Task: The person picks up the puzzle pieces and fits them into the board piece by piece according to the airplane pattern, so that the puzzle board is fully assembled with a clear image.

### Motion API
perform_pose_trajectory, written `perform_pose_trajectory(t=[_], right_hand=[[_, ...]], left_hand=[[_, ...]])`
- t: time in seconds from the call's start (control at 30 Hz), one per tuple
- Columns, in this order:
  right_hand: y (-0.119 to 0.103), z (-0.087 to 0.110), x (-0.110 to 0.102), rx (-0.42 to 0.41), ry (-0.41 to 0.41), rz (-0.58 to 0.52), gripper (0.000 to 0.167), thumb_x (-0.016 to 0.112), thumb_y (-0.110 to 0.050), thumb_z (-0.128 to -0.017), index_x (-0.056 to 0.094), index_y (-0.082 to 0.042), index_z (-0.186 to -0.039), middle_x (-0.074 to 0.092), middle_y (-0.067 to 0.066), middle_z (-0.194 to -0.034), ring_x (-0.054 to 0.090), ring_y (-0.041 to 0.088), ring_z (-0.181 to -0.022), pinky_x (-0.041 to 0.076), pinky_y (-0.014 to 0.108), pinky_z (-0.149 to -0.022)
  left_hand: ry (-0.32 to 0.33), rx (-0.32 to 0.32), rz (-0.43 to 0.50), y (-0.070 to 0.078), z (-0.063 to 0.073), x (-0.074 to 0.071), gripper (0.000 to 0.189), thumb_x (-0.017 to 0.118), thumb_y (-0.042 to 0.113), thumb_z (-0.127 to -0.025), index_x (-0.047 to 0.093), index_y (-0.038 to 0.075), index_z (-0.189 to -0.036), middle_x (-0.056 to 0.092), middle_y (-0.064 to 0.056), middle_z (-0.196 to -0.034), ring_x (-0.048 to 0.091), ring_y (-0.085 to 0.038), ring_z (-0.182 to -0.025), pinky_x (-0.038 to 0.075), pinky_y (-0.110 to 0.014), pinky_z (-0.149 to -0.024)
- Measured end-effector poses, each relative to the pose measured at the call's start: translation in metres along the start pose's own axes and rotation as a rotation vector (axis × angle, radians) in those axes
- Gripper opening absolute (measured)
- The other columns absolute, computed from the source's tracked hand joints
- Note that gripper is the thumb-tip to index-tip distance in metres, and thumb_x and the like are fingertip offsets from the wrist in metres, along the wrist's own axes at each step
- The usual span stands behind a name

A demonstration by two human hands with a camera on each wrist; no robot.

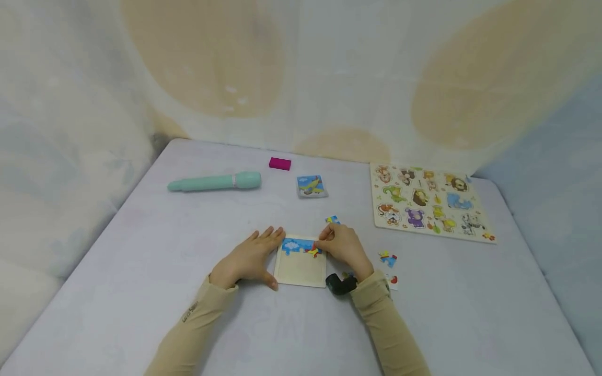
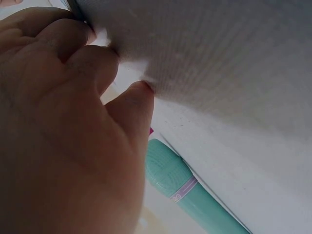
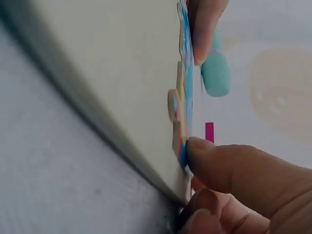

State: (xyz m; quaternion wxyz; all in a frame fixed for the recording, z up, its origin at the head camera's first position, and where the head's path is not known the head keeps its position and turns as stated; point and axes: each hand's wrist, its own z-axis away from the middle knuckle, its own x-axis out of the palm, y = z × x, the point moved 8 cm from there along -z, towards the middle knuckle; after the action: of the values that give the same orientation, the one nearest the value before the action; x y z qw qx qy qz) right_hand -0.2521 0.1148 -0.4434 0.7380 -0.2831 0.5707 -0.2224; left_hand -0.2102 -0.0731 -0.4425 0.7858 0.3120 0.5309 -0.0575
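Note:
A small wooden puzzle tray (image 1: 301, 269) lies on the table between the hands. Blue sky puzzle pieces (image 1: 292, 244) line its top edge, and a red and yellow puzzle piece (image 1: 311, 250) sits to their right. My right hand (image 1: 347, 247) is at the tray's upper right corner; its thumb (image 3: 214, 158) presses on that piece while the other fingers curl at the tray's edge. With fingers spread, my left hand (image 1: 251, 258) rests along the tray's left side, thumb near the lower corner. The left wrist view shows only the back of this hand (image 2: 73, 117) and its fingers.
Loose puzzle pieces (image 1: 388, 258) lie right of the tray, and one (image 1: 333, 220) is just above it. Farther back are a wrapped airplane puzzle (image 1: 311, 186), a magenta block (image 1: 280, 164) and a mint-green pen-shaped object (image 1: 213, 181). An animal puzzle board (image 1: 428, 203) lies at the right.

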Motion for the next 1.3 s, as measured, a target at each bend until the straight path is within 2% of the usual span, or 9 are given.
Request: perform_pose_trajectory(t=[0.1,0.23,0.47,0.6,0.73,0.83,0.93,1.2,1.3], right_hand=[[0.003,-0.004,-0.004,-0.025,-0.003,-0.050,0.017,0.071,-0.024,-0.087,0.066,-0.008,-0.090,0.062,0.003,-0.075,0.051,0.012,-0.065,0.040,0.022,-0.057],[0.009,-0.009,-0.020,-0.078,0.088,-0.145,0.016,0.064,-0.016,-0.092,0.068,-0.008,-0.106,0.065,0.008,-0.093,0.049,0.012,-0.064,0.040,0.022,-0.056],[0.026,-0.015,-0.023,-0.034,0.069,-0.147,0.053,0.064,-0.009,-0.088,0.053,-0.020,-0.139,0.051,0.006,-0.068,0.039,0.011,-0.051,0.035,0.022,-0.047],[0.028,-0.015,-0.021,-0.026,0.078,-0.128,0.056,0.066,-0.008,-0.086,0.053,-0.019,-0.139,0.065,0.011,-0.104,0.040,0.012,-0.053,0.036,0.022,-0.048],[0.026,-0.016,-0.022,-0.046,0.109,-0.080,0.054,0.067,-0.006,-0.085,0.054,-0.014,-0.137,0.056,0.012,-0.134,0.051,0.019,-0.074,0.045,0.029,-0.066],[0.025,-0.016,-0.023,-0.050,0.120,-0.029,0.049,0.068,-0.008,-0.085,0.056,-0.007,-0.133,0.056,0.018,-0.128,0.054,0.027,-0.096,0.047,0.039,-0.085],[0.025,-0.016,-0.026,-0.042,0.118,0.002,0.038,0.068,-0.010,-0.087,0.062,-0.004,-0.124,0.058,0.019,-0.121,0.055,0.028,-0.102,0.047,0.042,-0.090],[0.021,-0.012,-0.023,-0.059,0.075,-0.199,0.029,0.053,-0.012,-0.099,0.064,-0.016,-0.125,0.067,0.013,-0.080,0.059,0.014,-0.061,0.047,0.024,-0.054],[0.017,-0.012,-0.025,-0.091,0.075,-0.273,0.035,0.049,-0.010,-0.100,0.058,-0.017,-0.133,0.065,0.014,-0.085,0.060,0.012,-0.061,0.051,0.023,-0.054]], left_hand=[[-0.005,-0.003,0.006,-0.002,0.000,0.001,0.120,0.091,0.041,-0.060,0.025,0.004,-0.153,0.020,-0.011,-0.162,0.013,-0.031,-0.151,0.011,-0.054,-0.122],[-0.009,-0.008,-0.010,-0.004,0.000,0.003,0.121,0.090,0.043,-0.060,0.024,0.006,-0.154,0.019,-0.009,-0.162,0.012,-0.030,-0.151,0.011,-0.053,-0.123],[-0.011,-0.005,-0.025,-0.001,0.000,-0.002,0.121,0.091,0.042,-0.059,0.025,0.004,-0.153,0.019,-0.011,-0.162,0.014,-0.031,-0.151,0.012,-0.054,-0.122],[-0.014,-0.002,-0.015,-0.001,0.000,-0.002,0.120,0.091,0.041,-0.059,0.025,0.003,-0.153,0.020,-0.012,-0.161,0.014,-0.033,-0.151,0.012,-0.055,-0.122],[-0.015,-0.009,-0.018,-0.002,0.000,0.000,0.121,0.090,0.042,-0.060,0.024,0.005,-0.153,0.019,-0.010,-0.162,0.013,-0.031,-0.151,0.011,-0.054,-0.122],[-0.014,-0.011,-0.016,-0.002,0.000,0.000,0.121,0.090,0.042,-0.060,0.024,0.005,-0.153,0.019,-0.010,-0.162,0.013,-0.031,-0.151,0.011,-0.053,-0.122],[-0.012,-0.009,-0.008,0.000,0.000,0.000,0.120,0.091,0.041,-0.060,0.024,0.004,-0.153,0.019,-0.011,-0.162,0.013,-0.032,-0.151,0.011,-0.054,-0.122],[-0.014,-0.010,-0.009,-0.002,0.000,0.001,0.120,0.090,0.041,-0.060,0.024,0.004,-0.153,0.019,-0.011,-0.162,0.013,-0.031,-0.151,0.010,-0.054,-0.122],[-0.013,-0.011,-0.017,-0.002,-0.001,0.001,0.121,0.090,0.042,-0.060,0.024,0.004,-0.153,0.019,-0.011,-0.162,0.012,-0.031,-0.151,0.010,-0.053,-0.123]])
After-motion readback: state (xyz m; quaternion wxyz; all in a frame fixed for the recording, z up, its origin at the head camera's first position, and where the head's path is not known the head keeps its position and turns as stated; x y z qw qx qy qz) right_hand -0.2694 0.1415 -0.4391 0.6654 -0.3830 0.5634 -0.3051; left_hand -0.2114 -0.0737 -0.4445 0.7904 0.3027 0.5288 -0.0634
